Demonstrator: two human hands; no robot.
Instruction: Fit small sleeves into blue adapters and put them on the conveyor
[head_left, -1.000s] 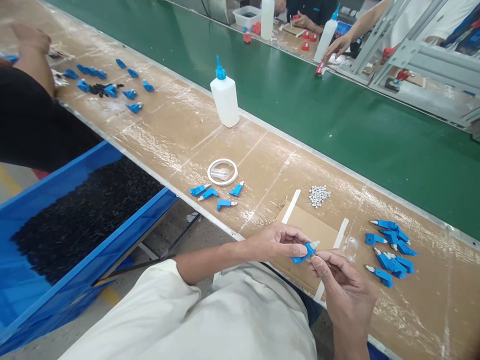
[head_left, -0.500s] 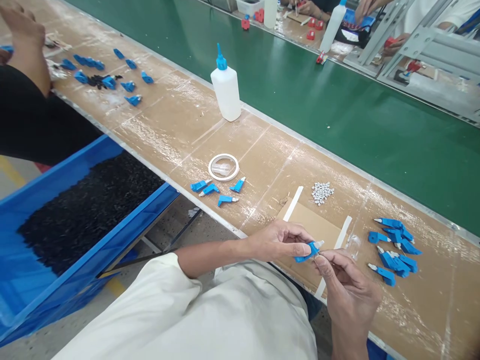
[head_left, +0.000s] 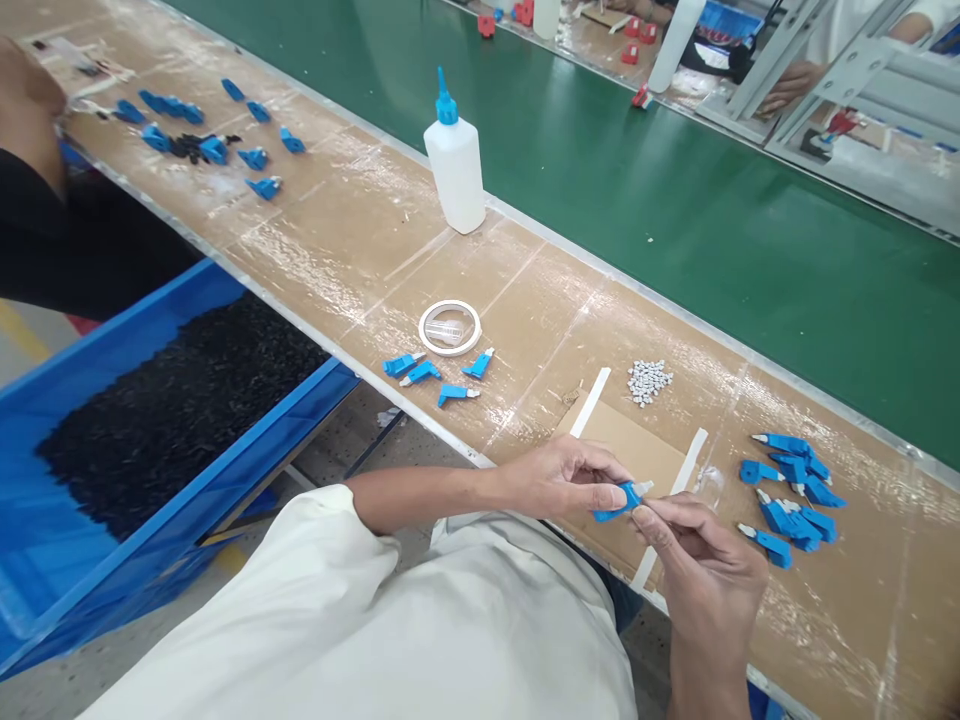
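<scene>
Between the thumb and fingers of my left hand (head_left: 566, 478) is a small blue plastic part (head_left: 616, 502) with a whitish tip pointing right. The fingertips of my right hand (head_left: 701, 555) are pinched together right beside that tip; whatever they hold is too small to make out. Both hands are over a piece of cardboard (head_left: 637, 445) fixed with white tape strips. Just beyond it lies a pile of small grey pieces (head_left: 649, 382). To the right is a cluster of similar blue parts (head_left: 795, 490) with pale tips.
Several blue parts (head_left: 439, 372) lie by a tape roll (head_left: 450, 328). A white squeeze bottle (head_left: 456, 175) stands near the green belt (head_left: 600, 170). At left, a blue bin (head_left: 300, 395) holds black pieces, and a co-worker's arm (head_left: 30, 120) reaches over the table. More people sit across the belt.
The view has shifted slightly. My hands keep nearly the same pose around the blue part. The co-worker's hand at left has come down and back.
</scene>
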